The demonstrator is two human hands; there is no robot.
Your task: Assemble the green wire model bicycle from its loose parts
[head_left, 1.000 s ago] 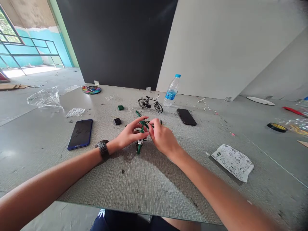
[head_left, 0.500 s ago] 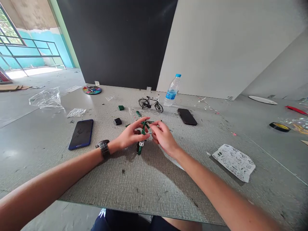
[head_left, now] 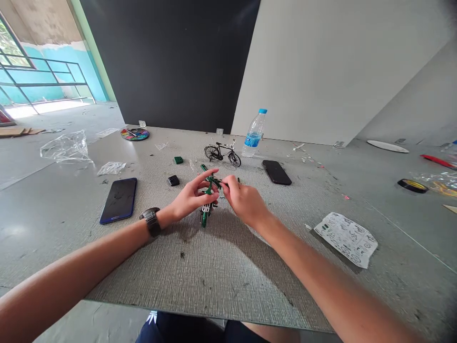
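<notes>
A small green model bicycle (head_left: 204, 218) stands on the table with its rear end toward me, partly covered by my fingers. My left hand (head_left: 191, 197), a black watch on its wrist, grips it around the green saddle area with thumb and fingers on either side. My right hand (head_left: 240, 193) is closed in a pinch at the bicycle's front right, near the handlebar; the exact part between its fingertips is hard to make out. Beyond the hands stands a black model bicycle (head_left: 222, 155), apart from both.
Two phones, a blue one (head_left: 119, 200) and a black one (head_left: 276, 172), lie at either side. A water bottle (head_left: 253, 134), paint palette (head_left: 134, 134), small black block (head_left: 173, 180), green block (head_left: 178, 160), printed sheet (head_left: 344, 239) and black tape roll (head_left: 412, 185) are around.
My right hand has turned, its back now more upward, and its fingertips stay by the bicycle's front. The left hand keeps its hold, and the bicycle now looks more upright.
</notes>
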